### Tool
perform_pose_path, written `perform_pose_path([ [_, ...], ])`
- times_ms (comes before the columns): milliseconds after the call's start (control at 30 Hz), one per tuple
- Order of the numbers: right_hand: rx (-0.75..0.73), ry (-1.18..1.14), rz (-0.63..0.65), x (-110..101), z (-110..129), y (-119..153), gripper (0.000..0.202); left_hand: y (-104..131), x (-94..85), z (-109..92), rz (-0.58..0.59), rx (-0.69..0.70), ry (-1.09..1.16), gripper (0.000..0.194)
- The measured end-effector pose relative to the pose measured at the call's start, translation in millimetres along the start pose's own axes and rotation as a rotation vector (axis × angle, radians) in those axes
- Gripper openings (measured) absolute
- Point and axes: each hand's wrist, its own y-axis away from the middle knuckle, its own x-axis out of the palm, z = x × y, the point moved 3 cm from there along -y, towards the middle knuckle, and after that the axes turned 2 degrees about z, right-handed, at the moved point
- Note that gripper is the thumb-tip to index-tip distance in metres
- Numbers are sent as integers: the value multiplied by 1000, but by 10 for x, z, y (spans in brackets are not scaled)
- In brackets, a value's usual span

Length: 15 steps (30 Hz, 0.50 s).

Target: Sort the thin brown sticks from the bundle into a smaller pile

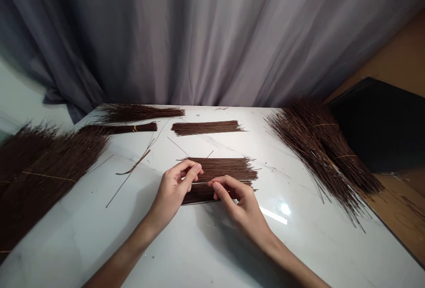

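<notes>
Thin dark brown sticks (pixel 229 167) lie side by side in a flat pile at the middle of the white table (pixel 133 243). Over the pile's left part is my left hand (pixel 179 181), its thumb and forefinger pinched together on a thin stick (pixel 179 147) that slants up to the left. My right hand (pixel 235 197) is just to the right, also in a pinch, over the pile's lower part. Whatever lies between its fingertips is too small to name. The two hands are a little apart.
Behind the pile lies a neat row of sticks (pixel 207 127). Large tied bundles stand at the left (pixel 49 168) and right (pixel 318 146). More bundles (pixel 142 112) lie at the back left, near loose strips (pixel 133 167). A grey curtain (pixel 199 35) hangs behind the table; a black panel (pixel 381 124) is at right.
</notes>
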Motion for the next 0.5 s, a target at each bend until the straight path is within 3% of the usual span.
perform_pose_path([
  [500, 14, -28, 29, 22, 14, -26, 31, -5, 23, 23, 21, -10, 13, 29],
])
